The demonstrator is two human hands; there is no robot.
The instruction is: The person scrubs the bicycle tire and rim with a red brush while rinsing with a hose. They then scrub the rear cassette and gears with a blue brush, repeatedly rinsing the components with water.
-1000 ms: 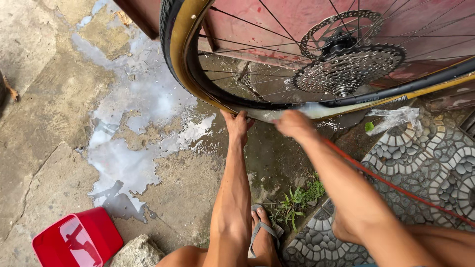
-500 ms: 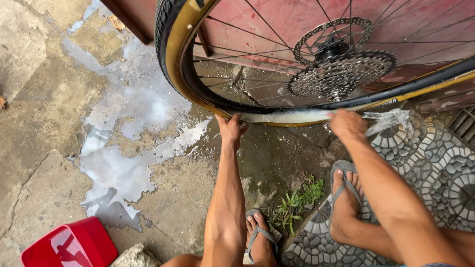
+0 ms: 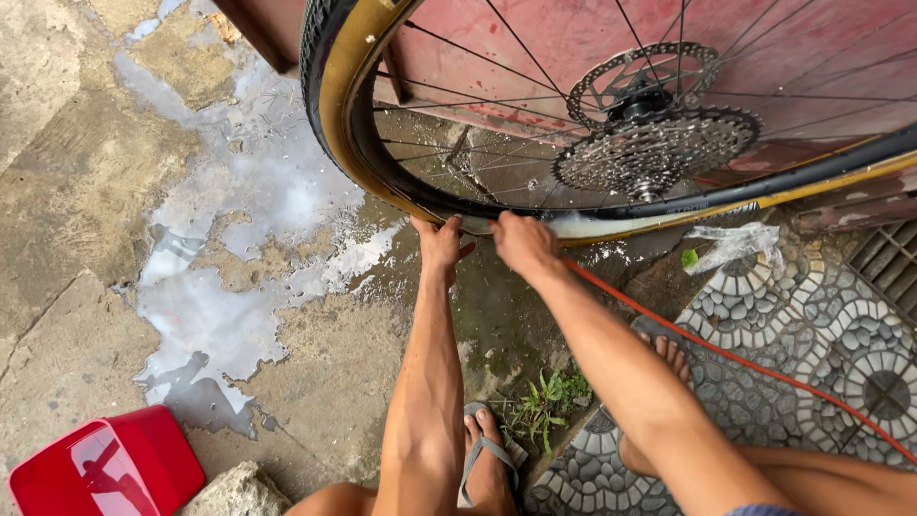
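Both hands press on the lowest part of the bicycle wheel (image 3: pixel 611 124), which stands upright on wet concrete. The left hand (image 3: pixel 439 244) curls its fingers over the tan tyre sidewall (image 3: pixel 358 134); the right hand (image 3: pixel 523 241), just beside it, grips the same stretch. An orange hose (image 3: pixel 726 354) trails behind the right fingers.

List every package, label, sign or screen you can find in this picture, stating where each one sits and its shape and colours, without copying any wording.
Clear plastic wrapper: crumpled, see-through with white glints, lying on the patterned tiles right of the hands, below the tyre.
Red container: glossy, boxy with rounded corners, at the bottom left on the concrete; no label visible.
Tyre sidewall marking: a small dark patch on the tan band, too small to make out.
Signs or screens: none.
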